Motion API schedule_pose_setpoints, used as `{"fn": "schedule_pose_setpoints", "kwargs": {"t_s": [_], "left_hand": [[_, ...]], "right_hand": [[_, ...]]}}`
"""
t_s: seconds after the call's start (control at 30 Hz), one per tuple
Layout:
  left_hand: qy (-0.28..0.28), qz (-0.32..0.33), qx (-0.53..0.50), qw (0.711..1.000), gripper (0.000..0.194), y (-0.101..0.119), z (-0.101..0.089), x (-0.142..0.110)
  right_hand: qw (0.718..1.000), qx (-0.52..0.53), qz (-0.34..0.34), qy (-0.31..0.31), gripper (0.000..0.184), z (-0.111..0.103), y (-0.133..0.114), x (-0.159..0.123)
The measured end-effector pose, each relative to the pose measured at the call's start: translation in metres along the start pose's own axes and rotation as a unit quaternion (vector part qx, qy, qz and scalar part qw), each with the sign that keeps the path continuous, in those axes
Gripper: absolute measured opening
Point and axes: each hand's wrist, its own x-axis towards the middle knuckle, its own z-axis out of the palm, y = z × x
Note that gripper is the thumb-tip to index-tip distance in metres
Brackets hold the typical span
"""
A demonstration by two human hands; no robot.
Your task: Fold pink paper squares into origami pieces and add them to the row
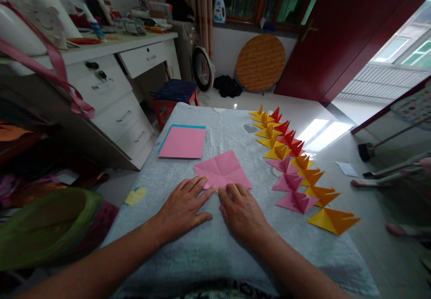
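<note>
A pink sheet of origami paper [226, 168] with crossing crease lines lies flat on the cloth-covered table. My left hand [185, 204] rests palm down at its near left edge, with fingers stretched out over the paper and thumb apart. On the near right edge, my right hand [243, 210] presses down with slightly bent fingers, holding nothing between them. Both hands cover part of the sheet's near edge. Beyond my left hand sits a stack of square paper [182, 142], pink on top with a blue edge showing beneath.
Rows of folded paper figures stand along the table's right side: yellow [333, 221], pink [298, 201] and red [296, 148]. A white desk [101, 83] and a stool [175, 90] are at the left. Behind are a washing machine [203, 68] and a round wooden board [261, 62].
</note>
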Motion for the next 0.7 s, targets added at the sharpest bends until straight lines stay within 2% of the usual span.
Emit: {"fn": "schedule_pose_setpoints", "kwargs": {"t_s": [0.3,0.5,0.7], "left_hand": [[0.032,-0.005,0.022,0.999,0.059,-0.002,-0.001,-0.014],[0.058,0.036,0.012,0.998,0.049,0.001,-0.001,-0.015],[0.084,0.020,0.009,0.996,0.042,0.008,0.001,-0.013]], "right_hand": [[1.000,-0.017,0.004,-0.006,0.046,0.001,-0.004,0.004],[0.999,-0.034,0.008,-0.006,0.048,0.003,-0.008,0.006],[1.000,-0.028,0.013,-0.004,0.051,0.003,-0.009,0.005]]}}
